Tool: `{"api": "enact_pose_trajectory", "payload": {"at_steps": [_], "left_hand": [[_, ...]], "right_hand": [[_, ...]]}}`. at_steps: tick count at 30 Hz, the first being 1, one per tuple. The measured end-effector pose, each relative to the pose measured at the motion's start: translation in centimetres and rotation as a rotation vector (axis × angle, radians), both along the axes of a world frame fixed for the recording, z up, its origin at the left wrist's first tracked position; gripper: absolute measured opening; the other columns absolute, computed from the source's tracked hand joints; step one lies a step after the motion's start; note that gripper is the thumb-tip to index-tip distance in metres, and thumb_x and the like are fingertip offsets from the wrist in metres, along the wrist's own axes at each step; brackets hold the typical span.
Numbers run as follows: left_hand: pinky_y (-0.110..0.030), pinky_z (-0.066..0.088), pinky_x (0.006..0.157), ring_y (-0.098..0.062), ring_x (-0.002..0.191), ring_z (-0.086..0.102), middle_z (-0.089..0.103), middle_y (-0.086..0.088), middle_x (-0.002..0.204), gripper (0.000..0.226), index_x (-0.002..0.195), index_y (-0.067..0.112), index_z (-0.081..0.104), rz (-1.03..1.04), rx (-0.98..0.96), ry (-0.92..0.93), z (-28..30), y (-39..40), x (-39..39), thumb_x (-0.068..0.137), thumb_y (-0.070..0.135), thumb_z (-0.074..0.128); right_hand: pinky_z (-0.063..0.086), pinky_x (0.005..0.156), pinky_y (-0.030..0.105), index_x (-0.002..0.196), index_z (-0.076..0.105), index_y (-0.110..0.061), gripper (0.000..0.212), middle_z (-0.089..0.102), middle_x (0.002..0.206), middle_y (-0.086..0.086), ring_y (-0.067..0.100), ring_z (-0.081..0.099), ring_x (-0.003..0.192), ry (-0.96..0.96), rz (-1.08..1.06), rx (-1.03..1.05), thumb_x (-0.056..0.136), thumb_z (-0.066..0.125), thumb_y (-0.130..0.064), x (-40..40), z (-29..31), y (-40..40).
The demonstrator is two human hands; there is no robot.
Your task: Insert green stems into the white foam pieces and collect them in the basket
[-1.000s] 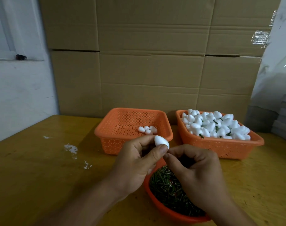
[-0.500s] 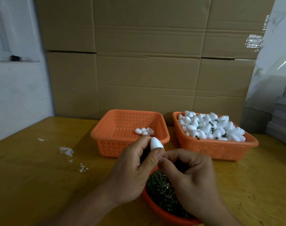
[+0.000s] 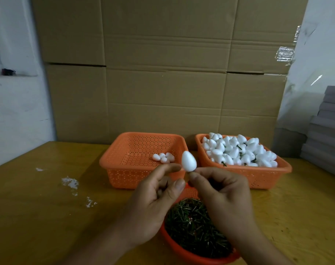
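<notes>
Head view: the right hand (image 3: 223,196) pinches under the white foam piece (image 3: 189,161), probably on its stem, held up clear of the bowl. The left hand (image 3: 159,203) hangs loosely curled, its forefinger beside the piece. The left basket (image 3: 124,169) holds about 5 pieces, the right basket (image 3: 267,173) is heaped, and the near bowl (image 3: 183,249) holds green stems (image 3: 191,224).

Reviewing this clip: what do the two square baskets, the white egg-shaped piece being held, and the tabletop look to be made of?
The square baskets look like moulded orange plastic, matte, with perforated lattice walls. The white piece, held up by the right hand, looks like matte, slightly grainy foam, probably polystyrene. The table looks like yellowish wood or laminate with a dull sheen; which one is unclear.
</notes>
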State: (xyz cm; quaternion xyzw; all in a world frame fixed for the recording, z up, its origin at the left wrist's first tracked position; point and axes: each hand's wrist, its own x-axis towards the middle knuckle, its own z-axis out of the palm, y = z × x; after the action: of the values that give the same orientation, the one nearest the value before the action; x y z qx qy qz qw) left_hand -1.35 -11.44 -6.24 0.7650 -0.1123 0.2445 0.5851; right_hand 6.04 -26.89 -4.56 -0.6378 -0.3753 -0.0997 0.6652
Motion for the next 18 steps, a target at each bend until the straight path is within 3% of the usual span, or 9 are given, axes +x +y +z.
{"api": "enact_pose_trajectory", "payload": {"at_steps": [3,8,12,14,16,18], "left_hand": [[-0.022,0.041,0.056,-0.001,0.058,0.046,0.048,0.01,0.067,0.037,0.119,0.044,0.061,0.026,0.01,0.015,-0.5,0.2,0.1,0.088,0.062,0.055],[-0.021,0.042,0.055,-0.004,0.056,0.048,0.055,-0.003,0.069,0.032,0.108,0.043,0.065,0.038,0.045,0.028,-0.7,0.1,0.0,0.086,0.064,0.054],[-0.018,0.04,0.053,0.0,0.055,0.047,0.056,0.004,0.068,0.03,0.104,0.041,0.067,0.043,0.043,0.035,-0.7,0.0,0.1,0.087,0.062,0.054],[-0.018,0.04,0.053,-0.001,0.055,0.047,0.055,0.006,0.068,0.031,0.102,0.04,0.067,0.049,0.048,0.034,-0.7,0.0,0.1,0.087,0.062,0.054],[-0.018,0.04,0.054,-0.001,0.056,0.048,0.057,0.003,0.069,0.031,0.102,0.038,0.068,0.052,0.058,0.027,-0.8,0.0,0.1,0.088,0.062,0.054],[-0.018,0.039,0.053,0.0,0.056,0.047,0.055,0.005,0.067,0.031,0.101,0.037,0.068,0.048,0.062,0.02,-0.8,0.0,0.2,0.089,0.062,0.054]], "right_hand": [[0.044,0.048,0.017,0.078,0.079,-0.029,0.016,0.07,0.064,0.005,0.003,0.054,0.051,0.048,-0.12,0.015,0.087,0.074,-0.017,1.8,1.0,-0.9],[0.05,0.052,0.017,0.066,0.074,-0.033,0.027,0.074,0.068,-0.003,0.001,0.061,0.054,0.13,-0.387,0.003,0.088,0.074,-0.017,7.3,2.0,-2.6],[0.051,0.059,0.028,0.084,0.077,-0.024,0.006,0.072,0.072,-0.01,0.006,0.065,0.063,0.192,-0.628,-0.079,0.089,0.074,-0.021,12.6,2.3,-4.7],[0.059,0.065,0.039,0.091,0.079,-0.017,0.007,0.072,0.072,-0.005,0.015,0.068,0.068,0.226,-0.735,-0.132,0.087,0.075,-0.021,14.9,2.5,-5.5],[0.061,0.073,0.049,0.086,0.079,-0.018,0.005,0.072,0.07,0.001,0.024,0.07,0.07,0.227,-0.814,-0.213,0.085,0.074,-0.019,16.6,2.7,-5.9],[0.062,0.074,0.05,0.082,0.078,-0.017,0.008,0.072,0.071,0.007,0.029,0.07,0.071,0.212,-0.855,-0.291,0.085,0.071,-0.016,17.8,2.9,-5.9]]}}
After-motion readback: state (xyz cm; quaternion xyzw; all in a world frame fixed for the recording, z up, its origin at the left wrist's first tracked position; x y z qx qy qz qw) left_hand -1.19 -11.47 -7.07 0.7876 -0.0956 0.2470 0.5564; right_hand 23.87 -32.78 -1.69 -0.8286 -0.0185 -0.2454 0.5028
